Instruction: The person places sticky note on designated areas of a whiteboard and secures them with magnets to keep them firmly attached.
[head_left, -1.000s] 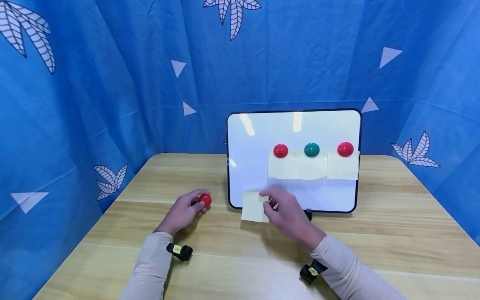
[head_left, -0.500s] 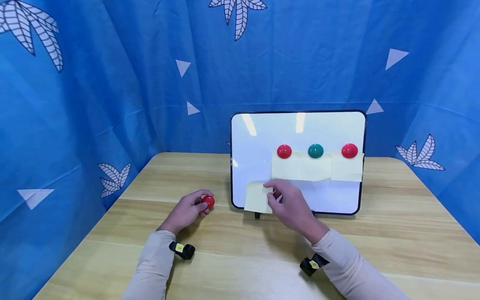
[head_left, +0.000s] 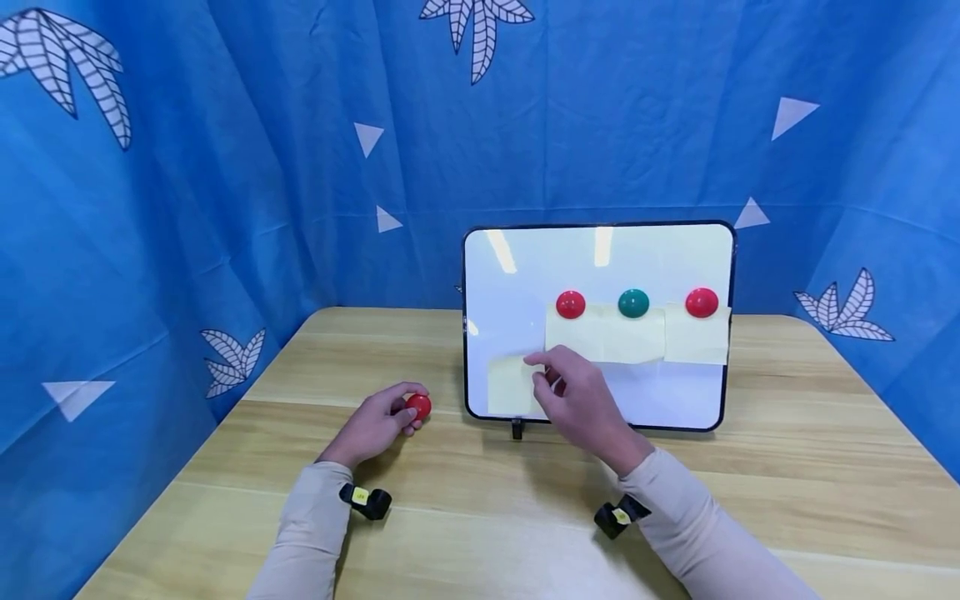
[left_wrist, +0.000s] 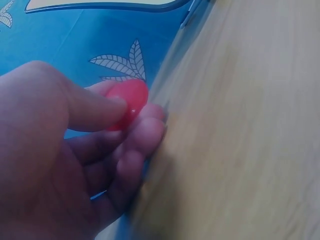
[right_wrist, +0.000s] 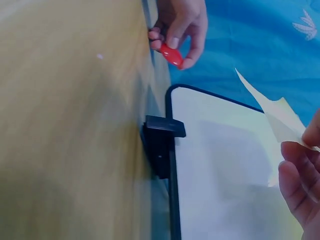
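Note:
My left hand (head_left: 373, 427) pinches a round red magnet (head_left: 418, 407) between thumb and fingers, left of the whiteboard; the left wrist view shows the thumb pressed on the red magnet (left_wrist: 131, 100). With thumb and fingertips my right hand (head_left: 583, 404) pinches a pale yellow sticky note (head_left: 512, 387) by its right side, in front of the board's lower left. In the right wrist view the sticky note (right_wrist: 277, 117) stands out from the board, bent. The whiteboard (head_left: 510, 308) carries three more notes in a row, such as the middle note (head_left: 633, 337).
Two red magnets and one green magnet (head_left: 633, 303) sit at the tops of the row of notes. A black foot (right_wrist: 161, 145) grips the board's lower edge. The wooden table (head_left: 450, 517) reaches a blue curtain (head_left: 450, 150) behind and at the sides.
My right hand has lifted the sticky note up from below the board's lower edge to in front of its lower left. The left hand stays in place with the magnet.

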